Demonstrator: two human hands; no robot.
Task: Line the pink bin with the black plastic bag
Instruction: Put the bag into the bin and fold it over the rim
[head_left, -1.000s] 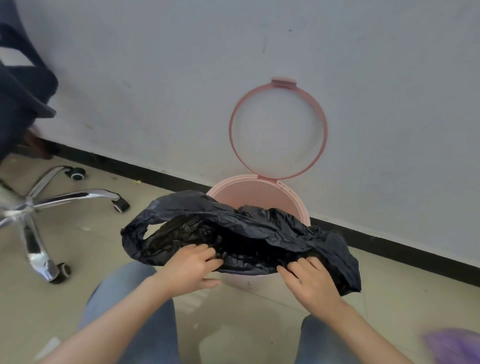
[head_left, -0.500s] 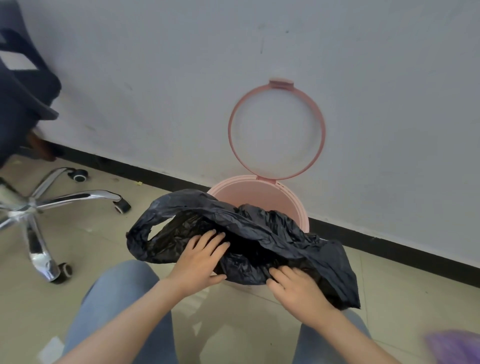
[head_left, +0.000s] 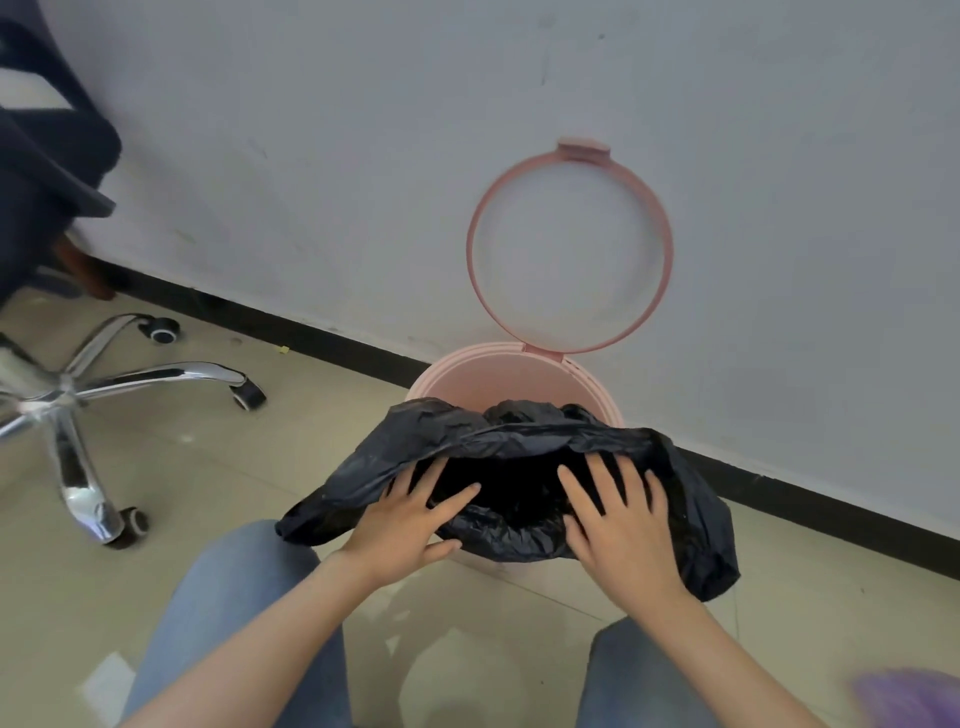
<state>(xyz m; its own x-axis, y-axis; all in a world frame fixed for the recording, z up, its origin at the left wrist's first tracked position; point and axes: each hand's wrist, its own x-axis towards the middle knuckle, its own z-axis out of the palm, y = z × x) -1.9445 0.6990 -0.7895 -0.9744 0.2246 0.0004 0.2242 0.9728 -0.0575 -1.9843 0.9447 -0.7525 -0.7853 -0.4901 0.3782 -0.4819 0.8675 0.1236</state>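
The pink bin (head_left: 498, 371) stands on the floor against the white wall, its pink ring (head_left: 570, 249) flipped up against the wall. The black plastic bag (head_left: 519, 441) lies crumpled over the bin's front rim, its mouth gaping in the middle and its ends hanging off left and right. My left hand (head_left: 410, 519) rests flat on the bag's near left edge with fingers spread. My right hand (head_left: 621, 525) lies flat on the near right part, fingers also spread. The bin's front wall is mostly hidden by the bag.
An office chair with a chrome star base (head_left: 72, 395) and castors stands at the left. A black skirting strip (head_left: 311, 332) runs along the wall's foot. My knees in blue jeans (head_left: 228, 623) flank the bin. A blurred purple object (head_left: 909, 701) sits at the bottom right corner.
Both hands have opened from pinching the bag to lying flat on it with fingers spread. The bag's mouth has spread wider and dropped lower over the bin's front rim.
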